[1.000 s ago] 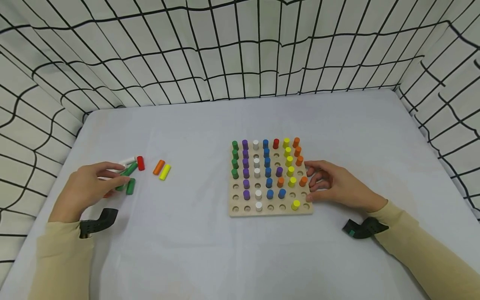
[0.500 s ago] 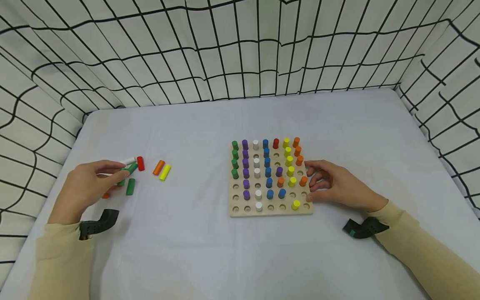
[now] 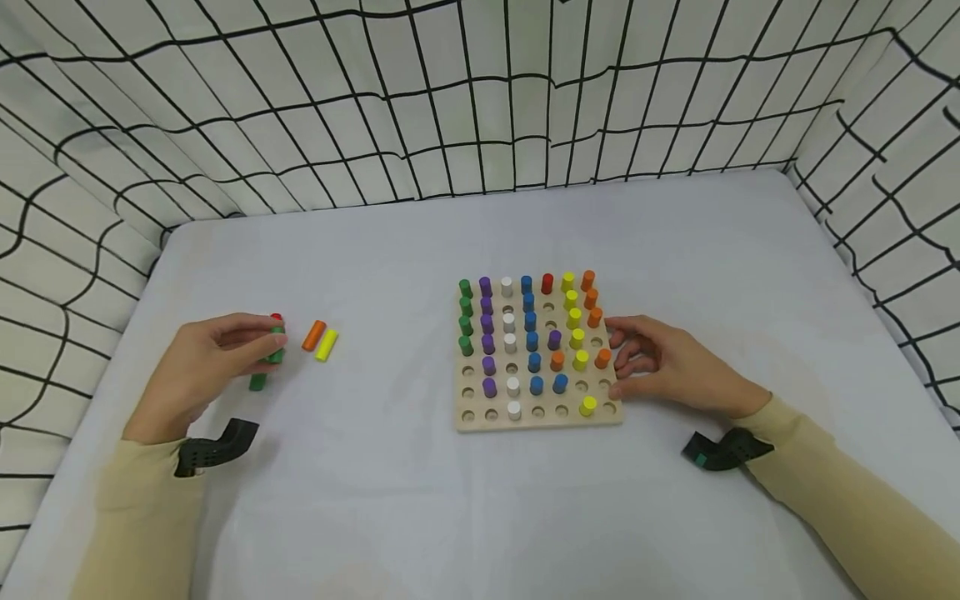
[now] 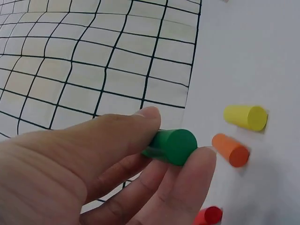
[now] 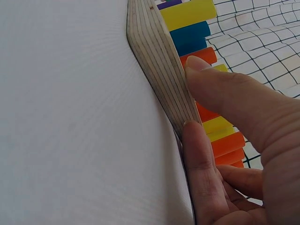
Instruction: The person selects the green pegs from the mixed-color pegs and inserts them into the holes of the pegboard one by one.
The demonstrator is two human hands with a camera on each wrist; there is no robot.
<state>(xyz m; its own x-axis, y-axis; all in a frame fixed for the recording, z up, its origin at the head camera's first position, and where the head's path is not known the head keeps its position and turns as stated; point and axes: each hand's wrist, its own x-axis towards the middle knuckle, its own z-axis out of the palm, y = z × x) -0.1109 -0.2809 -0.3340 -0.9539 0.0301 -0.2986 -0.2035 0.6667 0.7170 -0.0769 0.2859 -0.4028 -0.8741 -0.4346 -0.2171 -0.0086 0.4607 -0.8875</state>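
My left hand [image 3: 206,367] pinches a green peg [image 4: 180,146] between thumb and fingertips, above the table at left. Under and beside that hand, another green peg [image 3: 258,382] and a red peg [image 3: 277,317] are partly hidden. An orange peg [image 3: 314,336] and a yellow peg [image 3: 327,345] lie side by side to its right. The wooden pegboard [image 3: 477,422] carries columns of upright coloured pegs, with some bare holes. At the board's right edge, my right hand [image 3: 667,367] holds it with bent fingers; the thumb and a finger touch the edge in the right wrist view.
A white-covered table [image 3: 375,492] lies under everything. Black-lined white walls [image 3: 450,100] stand at its back and sides. Black wrist devices [image 3: 217,446] sit on both sleeves.
My left hand has lifted a green peg from the loose pile and moved right, now covering part of the pile. The right hand stays at the pegboard. The head view has shifted slightly.
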